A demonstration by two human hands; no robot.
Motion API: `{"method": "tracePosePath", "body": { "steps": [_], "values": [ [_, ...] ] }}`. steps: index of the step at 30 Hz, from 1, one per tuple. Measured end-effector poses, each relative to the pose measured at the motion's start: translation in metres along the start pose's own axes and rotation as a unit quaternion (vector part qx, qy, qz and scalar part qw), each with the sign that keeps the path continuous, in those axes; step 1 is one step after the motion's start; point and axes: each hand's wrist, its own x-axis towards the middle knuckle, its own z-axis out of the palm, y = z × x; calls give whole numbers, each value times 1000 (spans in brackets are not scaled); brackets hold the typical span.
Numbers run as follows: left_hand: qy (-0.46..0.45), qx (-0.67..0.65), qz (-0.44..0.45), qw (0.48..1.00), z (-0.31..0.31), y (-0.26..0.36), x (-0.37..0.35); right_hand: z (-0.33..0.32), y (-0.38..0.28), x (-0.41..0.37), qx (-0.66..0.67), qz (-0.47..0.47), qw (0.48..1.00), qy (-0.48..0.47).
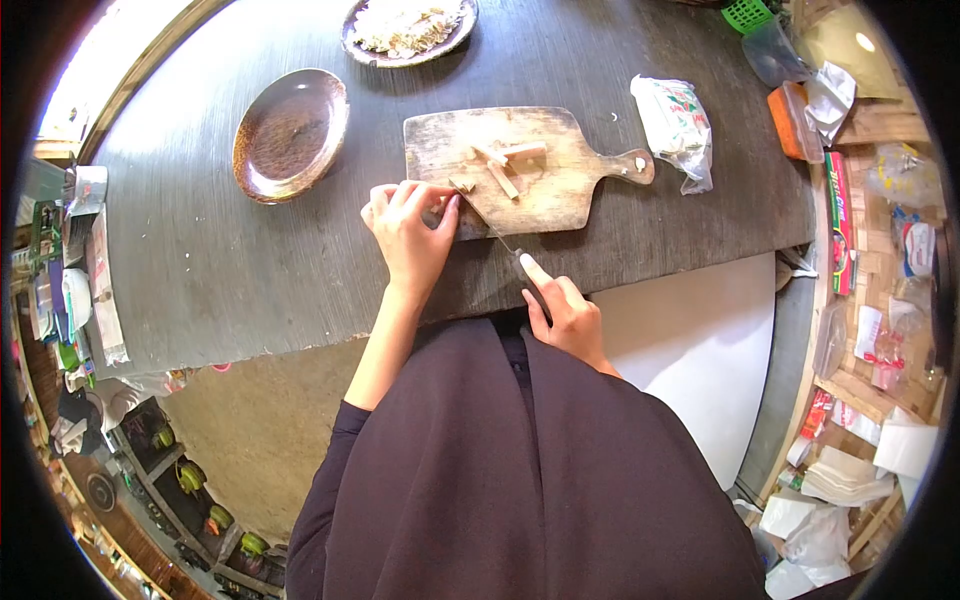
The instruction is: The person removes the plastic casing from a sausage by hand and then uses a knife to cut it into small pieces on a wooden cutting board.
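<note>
A wooden cutting board (560, 205) lies on the dark table, its handle pointing right. Several pale sticks (503, 180) rest near its middle. My left hand (412, 225) is at the board's left front part, thumb and fingers pinched on a small piece (458, 187) by the knife tip. My right hand (565, 315), just off the board's front edge, is wrapped round the handle of a knife (503, 240). The blade slants up and left across the board's front edge towards my left fingertips.
On the dark table (200, 270) are an empty brown oval plate (292, 135), a dish of pale chopped pieces (405, 28) at the back and a white plastic packet (675, 125) right of the board. An orange container (790, 120) stands at the right edge.
</note>
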Motion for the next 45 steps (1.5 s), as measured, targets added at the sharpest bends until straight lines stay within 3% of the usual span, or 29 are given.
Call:
{"method": "tracePosePath", "body": {
  "steps": [7, 9, 45],
  "values": [
    [-1, -4, -10, 1000, 0, -1, -1, 3, 3, 2, 44, 3, 999, 20],
    [1, -2, -5, 1000, 0, -1, -2, -3, 0, -2, 66, 26, 997, -16],
    [-2, 9, -6, 1000, -5, -1, -5, -10, -6, -9, 54, 43, 996, -48]
  ]
}}
